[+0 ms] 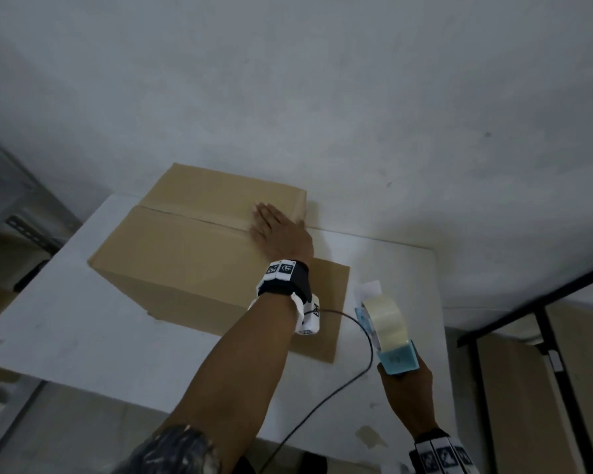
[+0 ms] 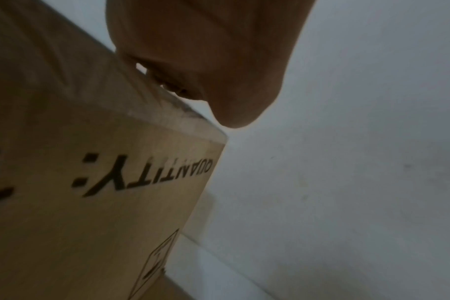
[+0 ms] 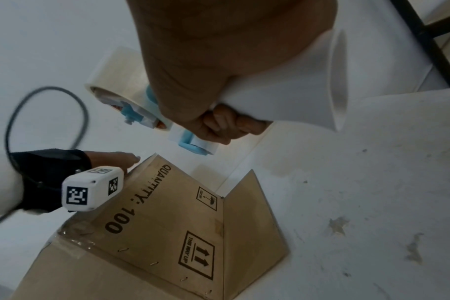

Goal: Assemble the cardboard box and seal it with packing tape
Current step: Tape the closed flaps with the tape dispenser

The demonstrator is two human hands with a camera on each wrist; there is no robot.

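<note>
A brown cardboard box [image 1: 172, 254] stands on the white table [image 1: 83, 336], its two top flaps folded shut with a seam running across. My left hand [image 1: 274, 230] lies flat on the top near the right end of the seam, fingers straight. In the left wrist view the palm [image 2: 219, 60] presses on the box [image 2: 90, 182] edge, printed "QUANTITY:". My right hand [image 1: 404, 384] grips the white handle of a light-blue tape dispenser [image 1: 387, 330] with a clear tape roll, held in the air right of the box. The right wrist view shows the dispenser [image 3: 131, 105] above the box [image 3: 167, 233].
One bottom flap [image 1: 326, 309] sticks out flat on the table to the box's right. A grey cable [image 1: 363, 354] runs from my left wrist across the table. A white wall is behind; a black metal frame [image 1: 541, 302] stands at right and shelving [image 1: 11, 213] at left.
</note>
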